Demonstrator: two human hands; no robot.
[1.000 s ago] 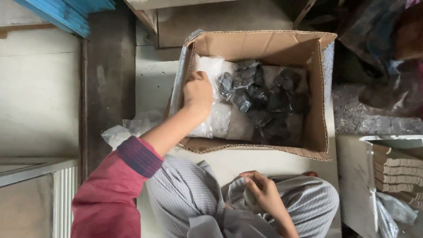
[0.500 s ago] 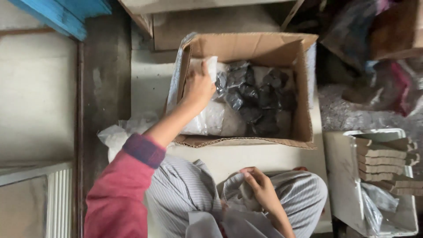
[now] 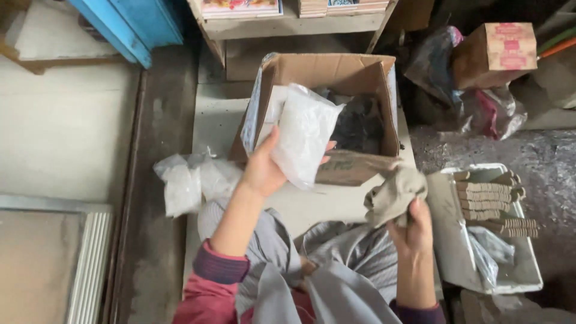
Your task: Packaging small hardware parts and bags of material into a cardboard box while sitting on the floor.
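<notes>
Meanwhile, cardboard box [image 3: 354, 78] holds dark pieces [image 3: 359, 123]; left hand [image 3: 262, 171] grips white bag [image 3: 305, 135].

Blue board [image 3: 129, 27] leaning at top left, beside a pale shelf unit [image 3: 288, 27] bearing flat packs. Crumpled clear bags [image 3: 189, 180] on the floor at left. At right, white tray [image 3: 531, 279] with stacked tan bundles [image 3: 489, 201]. Farther back, pink-printed carton [image 3: 501, 51] above heaped dark plastic bags [image 3: 474, 102]
</notes>
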